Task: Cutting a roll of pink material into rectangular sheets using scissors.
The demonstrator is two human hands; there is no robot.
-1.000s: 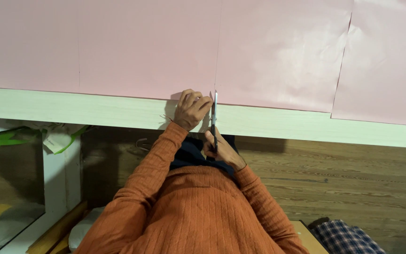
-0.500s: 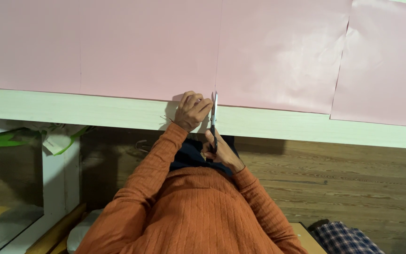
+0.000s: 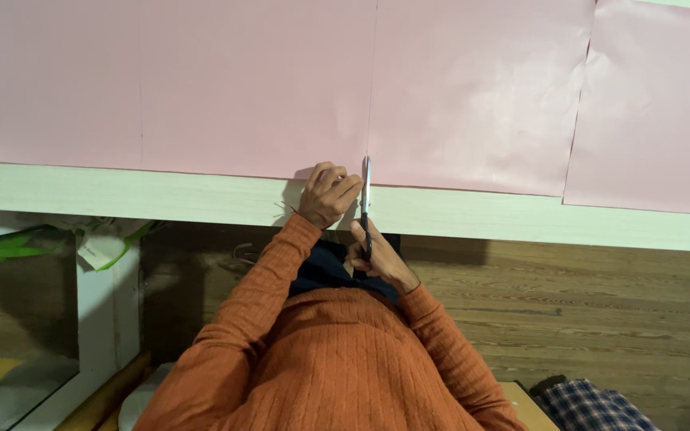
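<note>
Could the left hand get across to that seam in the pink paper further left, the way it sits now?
Probably yes. The left hand rests on the edge of the pink paper beside the scissors, and nothing lies on the sheet between it and the faint seam.

Left hand (image 3: 327,194) is pressed, fingers curled, on the near edge of the pink paper sheet (image 3: 249,88), at the pale table edge (image 3: 161,199). At its three o'clock, touching distance, scissors (image 3: 366,203) stand blades toward twelve, tips at the sheet's edge. Right hand (image 3: 377,257), at six o'clock of the blades, grips the handles. Orange ribbed sleeves cover both arms.
</note>
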